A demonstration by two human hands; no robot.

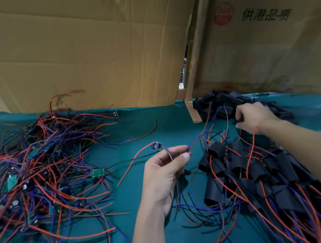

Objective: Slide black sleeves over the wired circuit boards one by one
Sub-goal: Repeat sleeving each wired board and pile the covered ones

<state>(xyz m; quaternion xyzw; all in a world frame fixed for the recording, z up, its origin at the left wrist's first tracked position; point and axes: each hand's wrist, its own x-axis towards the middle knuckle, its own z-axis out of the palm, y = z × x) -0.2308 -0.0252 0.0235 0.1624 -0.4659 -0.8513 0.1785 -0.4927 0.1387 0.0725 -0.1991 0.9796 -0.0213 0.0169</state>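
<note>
Part done: sleeved boards [264,169] heaped at right edge of teal cloth surface [163,212], large bare tangle [39,168] left; left hand [162,174] pinches one small red-and-blue-wired circuit board [156,145], right hand [253,117] apparently grasping loose black sleeves [214,102].

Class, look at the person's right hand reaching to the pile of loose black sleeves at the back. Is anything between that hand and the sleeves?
Nothing visible. The right hand already rests on the heap of loose black fabric sleeves by the cardboard wall. The left hand holds the small wired circuit board by its red and blue wires, apart.
</note>
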